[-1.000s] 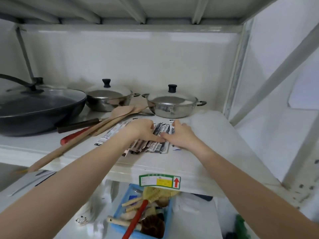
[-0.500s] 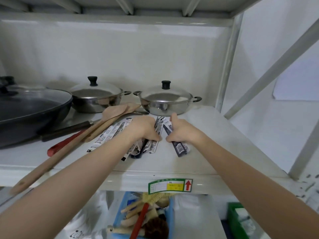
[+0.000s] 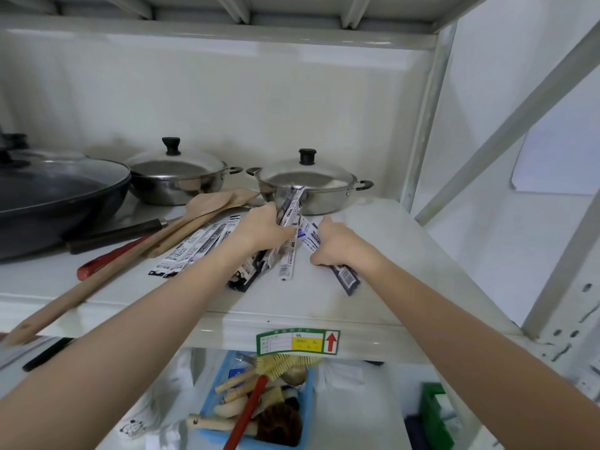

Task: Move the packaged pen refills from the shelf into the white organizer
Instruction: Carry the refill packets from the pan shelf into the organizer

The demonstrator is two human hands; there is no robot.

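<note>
Since half a second ago the left hand [image 3: 263,228] has tilted its bundle of packaged pen refills [image 3: 287,222] up, so the top ends now stand in front of the right-hand steel pot [image 3: 311,186] instead of lying flat; the lower ends still fan out onto the shelf [image 3: 406,254]. Its fingers are curled round that bundle. The right hand [image 3: 337,243] has drawn a little further from the left one and grips its own dark refill packet [image 3: 347,277], thumb pointing up, the packet's end poking out below the fist.

A third group, loose refill packets [image 3: 194,248], lies flat on the shelf left of the left wrist; the exact number of packets is too blurred to count.

Two lidded steel pots stand at the back, the other steel pot [image 3: 178,177] to the left, beside one dark wok [image 3: 55,196] under a glass lid. Two wooden spatulas [image 3: 207,209] and one red handle [image 3: 107,258] lie across the shelf. Below hangs one blue basket [image 3: 211,401] of brushes.
</note>
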